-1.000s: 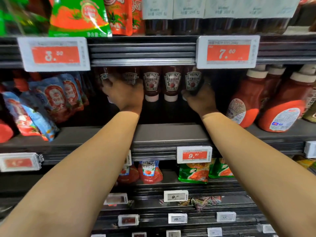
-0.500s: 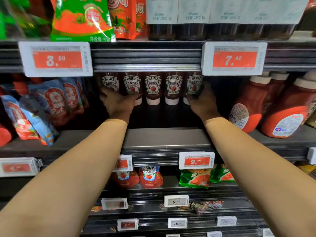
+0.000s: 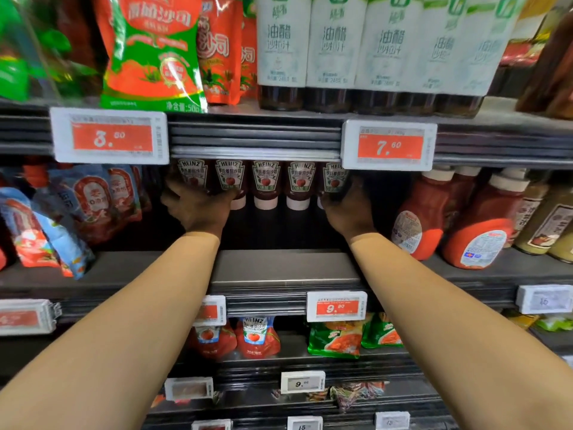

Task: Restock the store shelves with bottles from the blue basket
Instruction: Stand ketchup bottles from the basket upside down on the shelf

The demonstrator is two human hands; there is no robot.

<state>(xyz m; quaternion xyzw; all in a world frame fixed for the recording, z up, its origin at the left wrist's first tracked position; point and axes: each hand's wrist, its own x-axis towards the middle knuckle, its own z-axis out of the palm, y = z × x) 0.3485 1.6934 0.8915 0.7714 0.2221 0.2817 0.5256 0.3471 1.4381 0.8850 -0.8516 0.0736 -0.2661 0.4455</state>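
Note:
A row of several upside-down Heinz ketchup bottles [image 3: 266,184] with white caps stands deep on the middle shelf [image 3: 285,268], under the 7.60 price tag. My left hand [image 3: 198,209] grips the leftmost bottles [image 3: 192,175] at their lower part, fingers curled under the labels. My right hand [image 3: 348,211] grips the rightmost bottle [image 3: 334,180] from the right side. The two hands bracket the row. The blue basket is out of view.
Blue and red sauce pouches [image 3: 77,206] lean at the left of the row. Large red squeeze bottles [image 3: 428,218] stand at the right. White-labelled dressing bottles [image 3: 335,51] fill the upper shelf. Pouches [image 3: 257,336] sit on the lower shelf, and the front of the middle shelf is bare.
The view has tilted up. My left hand has slid down and left on the row, uncovering the labels of the left bottles. My right hand stays on the rightmost bottle.

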